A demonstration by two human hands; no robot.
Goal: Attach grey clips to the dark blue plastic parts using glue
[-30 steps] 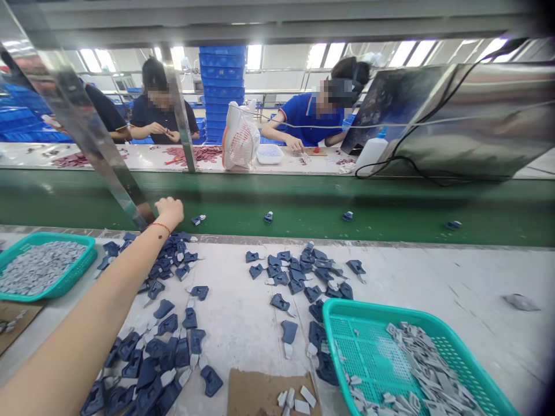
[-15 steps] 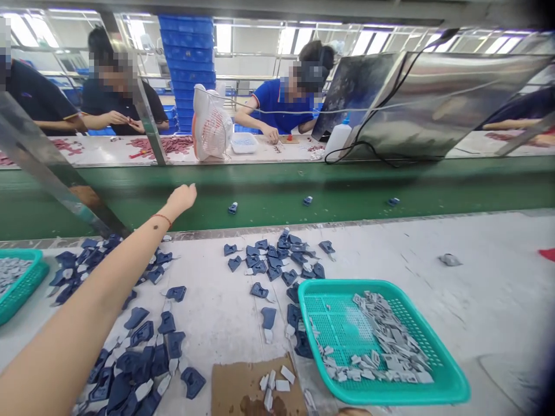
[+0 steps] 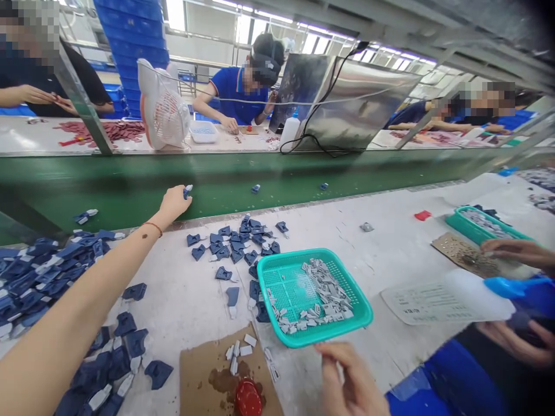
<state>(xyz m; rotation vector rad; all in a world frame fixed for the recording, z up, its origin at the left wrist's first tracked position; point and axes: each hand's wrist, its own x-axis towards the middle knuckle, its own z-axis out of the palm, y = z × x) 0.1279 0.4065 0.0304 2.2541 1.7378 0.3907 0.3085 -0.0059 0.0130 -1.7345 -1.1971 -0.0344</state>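
Observation:
My left hand (image 3: 174,202) reaches out over the green conveyor belt (image 3: 225,173), fingers closed on a small navy plastic part with a pale tip (image 3: 187,192). Low in the view, my right hand (image 3: 353,384) is by the near rim of a teal basket (image 3: 368,315), its fingers bent together; whether anything is pinched there I cannot make out. Pale grey plastic pieces (image 3: 329,289) lie in that basket. Beside it is a stained cardboard sheet (image 3: 195,375) bearing several white pieces (image 3: 247,349) and a red oval object (image 3: 249,397).
Navy parts lie in heaps on the left (image 3: 43,271) and mid-table (image 3: 236,240). More navy parts (image 3: 255,189) sit on the belt. A metal post (image 3: 84,104) stands beyond. At right, a co-worker's hand (image 3: 520,251) is near a white bottle (image 3: 459,294).
The view has swung right, bringing in the right-hand co-worker's hands, the bottle and the red oval object. A navy part now shows in my left hand. More of my right hand is visible.

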